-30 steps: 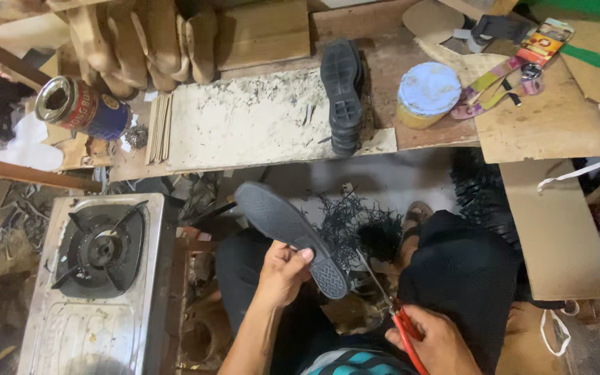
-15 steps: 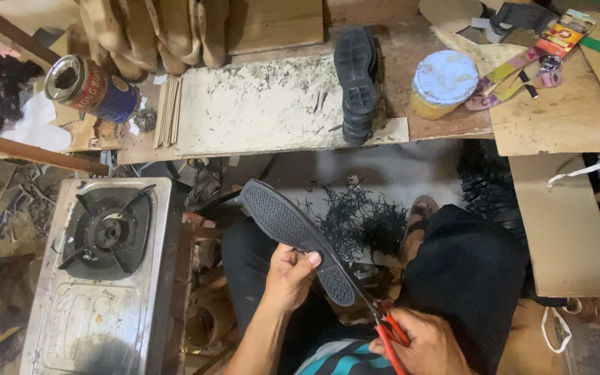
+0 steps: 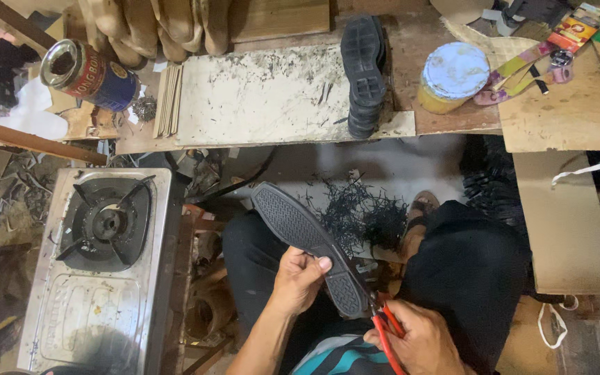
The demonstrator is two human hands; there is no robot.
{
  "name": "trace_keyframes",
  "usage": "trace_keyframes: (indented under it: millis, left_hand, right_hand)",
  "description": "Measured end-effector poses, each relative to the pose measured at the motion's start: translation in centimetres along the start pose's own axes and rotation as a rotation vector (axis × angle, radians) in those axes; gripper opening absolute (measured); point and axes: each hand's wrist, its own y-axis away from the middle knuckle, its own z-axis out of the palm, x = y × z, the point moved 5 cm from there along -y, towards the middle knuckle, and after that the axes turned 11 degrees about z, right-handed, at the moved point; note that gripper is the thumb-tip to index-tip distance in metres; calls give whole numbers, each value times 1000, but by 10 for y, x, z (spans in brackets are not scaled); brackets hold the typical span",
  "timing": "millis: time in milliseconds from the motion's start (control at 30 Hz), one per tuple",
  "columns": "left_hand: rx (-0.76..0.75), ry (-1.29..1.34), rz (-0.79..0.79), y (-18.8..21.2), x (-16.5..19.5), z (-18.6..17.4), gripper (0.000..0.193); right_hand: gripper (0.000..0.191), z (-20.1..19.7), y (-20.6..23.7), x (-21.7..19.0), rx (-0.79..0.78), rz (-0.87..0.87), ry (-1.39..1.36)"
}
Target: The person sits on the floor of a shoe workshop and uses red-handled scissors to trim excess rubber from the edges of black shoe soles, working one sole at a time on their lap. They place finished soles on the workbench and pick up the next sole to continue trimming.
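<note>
Low in the frame's centre, my left hand (image 3: 298, 278) has its grip closed around the black shoe sole (image 3: 307, 239), while my right hand (image 3: 418, 340) clasps red-handled scissors (image 3: 387, 330) at its heel.

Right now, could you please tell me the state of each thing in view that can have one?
Sole: held by the left hand, tread up, tilted.
Scissors: in the right hand, tips at the sole's heel edge.
Stove: burner unlit.
Can: on its side, open.
Tub: upright, lid on.
Shoe: on the bench, sole up.
Shavings: heaped on the floor.
</note>
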Motion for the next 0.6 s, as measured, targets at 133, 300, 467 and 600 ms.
trace_keyframes:
  millis: [133, 300, 467, 600]
  left_hand:
    - [-22, 19, -22, 1, -1, 3, 42]
    - [-14, 67, -22, 0, 4, 10, 57]
    - [1, 79, -32, 0, 6, 17, 60]
    - [-29, 113, -84, 8, -3, 21, 58]
  right_hand:
    - [26, 9, -1, 7, -51, 9, -221]
    - [33, 8, -2, 9, -27, 91, -169]
    - [43, -5, 1, -5, -2, 96, -171]
    - [47, -12, 5, -22, 92, -24, -126]
